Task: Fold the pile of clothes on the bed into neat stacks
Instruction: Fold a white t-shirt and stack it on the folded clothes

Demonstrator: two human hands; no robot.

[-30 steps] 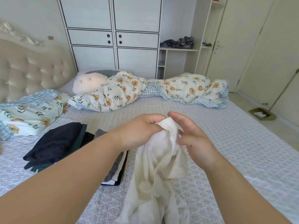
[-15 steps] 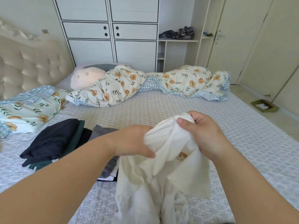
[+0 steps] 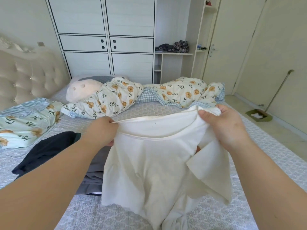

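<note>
Bare forearms [image 3: 54, 176], no sleeves.

Bright, even daylight, soft and diffuse; source not visible. Faint shadows under the white shirt [image 3: 149, 163] on the bed [image 3: 265, 155]. Wide-angle bowing bends wardrobe [image 3: 106, 39] lines. Slight softness throughout; forearms at frame edges stretched.

White shirt [image 3: 149, 163] hanging spread above bed [image 3: 265, 146]; dark clothes pile [image 3: 49, 151] at left.

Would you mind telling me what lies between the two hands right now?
In the head view, the white shirt's neckline stretches between the left hand and right hand; both pinch its upper edge, nothing else between.
</note>
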